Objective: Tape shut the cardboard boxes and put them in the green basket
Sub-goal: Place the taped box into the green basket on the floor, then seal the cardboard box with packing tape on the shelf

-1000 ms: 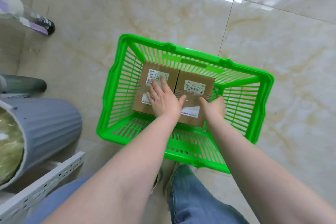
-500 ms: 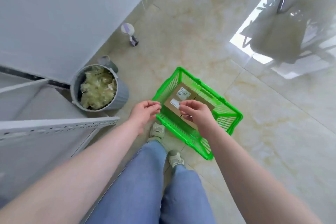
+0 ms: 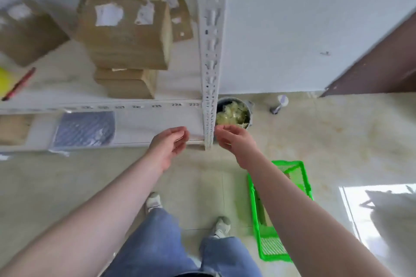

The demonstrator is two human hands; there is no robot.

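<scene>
Two bare hands, left hand [image 3: 169, 145] and right hand [image 3: 234, 141], hover at the shelf edge [image 3: 157, 105], fingers loosely curled, holding nothing. One green basket [image 3: 304, 177] sits on the floor at the right, behind the right forearm; box contents mostly hidden. About five cardboard boxes [image 3: 126, 36] are stacked on the white shelf, count blurred. One grey bin [image 3: 234, 112], one red pen [image 3: 19, 84], one metal upright [image 3: 210, 51]. Glossy beige tile floor [image 3: 337, 137], white wall.
</scene>
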